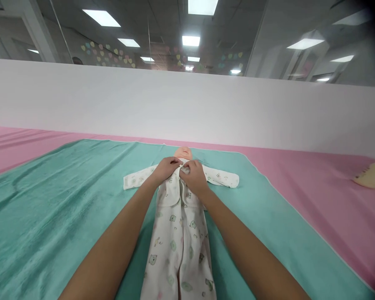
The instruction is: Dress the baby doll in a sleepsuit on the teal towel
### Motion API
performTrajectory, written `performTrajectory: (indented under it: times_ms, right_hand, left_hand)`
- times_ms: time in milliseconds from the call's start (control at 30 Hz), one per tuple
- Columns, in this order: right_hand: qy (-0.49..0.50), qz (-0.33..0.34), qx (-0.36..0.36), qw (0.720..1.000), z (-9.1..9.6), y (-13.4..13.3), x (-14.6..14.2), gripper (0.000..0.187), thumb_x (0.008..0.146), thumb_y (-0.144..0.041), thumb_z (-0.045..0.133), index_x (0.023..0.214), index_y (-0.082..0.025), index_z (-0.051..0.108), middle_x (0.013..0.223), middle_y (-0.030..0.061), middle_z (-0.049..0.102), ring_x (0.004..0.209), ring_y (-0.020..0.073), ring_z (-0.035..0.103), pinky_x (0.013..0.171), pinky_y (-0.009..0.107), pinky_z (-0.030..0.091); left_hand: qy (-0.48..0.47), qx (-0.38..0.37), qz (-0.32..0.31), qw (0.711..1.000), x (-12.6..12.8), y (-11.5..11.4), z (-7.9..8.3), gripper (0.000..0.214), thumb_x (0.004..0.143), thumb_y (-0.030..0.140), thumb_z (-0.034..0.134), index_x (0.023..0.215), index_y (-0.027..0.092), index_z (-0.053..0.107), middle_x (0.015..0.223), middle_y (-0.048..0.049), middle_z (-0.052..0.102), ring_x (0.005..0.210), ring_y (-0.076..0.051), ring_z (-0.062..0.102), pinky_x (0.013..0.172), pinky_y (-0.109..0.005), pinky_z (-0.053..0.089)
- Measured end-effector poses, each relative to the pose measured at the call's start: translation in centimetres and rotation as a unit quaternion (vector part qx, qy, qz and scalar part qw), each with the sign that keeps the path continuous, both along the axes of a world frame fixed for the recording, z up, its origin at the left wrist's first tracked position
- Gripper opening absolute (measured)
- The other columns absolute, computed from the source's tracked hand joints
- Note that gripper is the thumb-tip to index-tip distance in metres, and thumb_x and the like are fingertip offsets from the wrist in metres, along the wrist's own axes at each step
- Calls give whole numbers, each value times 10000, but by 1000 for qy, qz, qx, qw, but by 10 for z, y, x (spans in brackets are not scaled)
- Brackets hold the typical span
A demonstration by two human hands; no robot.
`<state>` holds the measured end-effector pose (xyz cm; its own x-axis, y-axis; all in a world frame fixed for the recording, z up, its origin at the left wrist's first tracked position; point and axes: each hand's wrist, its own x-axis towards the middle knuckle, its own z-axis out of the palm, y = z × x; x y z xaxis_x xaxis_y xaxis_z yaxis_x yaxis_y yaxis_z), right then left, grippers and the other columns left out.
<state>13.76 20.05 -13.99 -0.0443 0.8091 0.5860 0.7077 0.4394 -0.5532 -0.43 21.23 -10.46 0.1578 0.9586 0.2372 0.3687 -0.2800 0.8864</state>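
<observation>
A white wall [175, 106] closes the far side of the scene; above it, glass [165, 29] shows lit ceiling panels [190, 41] and pastel hearts [108, 54]. A pink sheet [325, 196] covers the surface, with a green blanket [81, 200] spread over it. On the blanket, at center, lies a doll [183, 153], head at the far end, dressed in a white printed gown [175, 233]. The sleeves extend to left and right; the front opening runs toward the near edge. The left hand [168, 168] and right hand [194, 176] meet at the collar, fingers drawn narrow, each pinching the gown's cloth; the exact grip is partly hidden. A yellow object [373, 175], partly cut off, lies at far right.
</observation>
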Motion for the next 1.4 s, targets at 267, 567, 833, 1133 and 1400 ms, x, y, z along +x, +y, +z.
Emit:
performTrajectory:
  times_ms: [267,567,833,1133,1400]
  right_hand:
    - [-160,-38,-85,983,22,-6,-7,147,720,-200,466,842,-174,545,929,102,537,888,232,468,693,309,359]
    - [-24,122,-224,967,48,1,32,52,649,-238,493,664,-196,519,634,-21,522,578,117,458,499,230,302]
    - [193,231,-320,898,44,5,42,164,658,-314,602,697,-155,591,641,11,542,584,103,487,553,235,389]
    - [287,254,-341,858,26,14,37,196,629,-311,656,740,-151,632,648,-8,521,547,71,431,517,214,360]
    - [270,251,-343,864,30,13,39,255,627,-308,682,833,-163,650,648,-10,526,550,76,439,516,218,372]
  left_hand:
    - [4,-46,-68,997,-11,-11,8,225,680,386,641,722,165,628,594,29,531,474,-67,380,435,-206,250]
    - [-71,-94,-88,989,-17,-6,6,229,672,382,628,715,162,578,594,43,512,490,-66,393,449,-201,249]
    - [-82,-101,-94,987,-15,-8,12,225,647,350,660,709,149,583,609,32,532,528,-71,432,492,-198,301]
    - [-26,-89,-57,994,-5,-5,14,222,657,374,646,673,157,602,657,5,618,584,-102,510,526,-209,360]
    - [-46,-109,-66,991,-4,0,17,92,647,233,645,684,162,598,624,16,606,593,-101,543,549,-202,395]
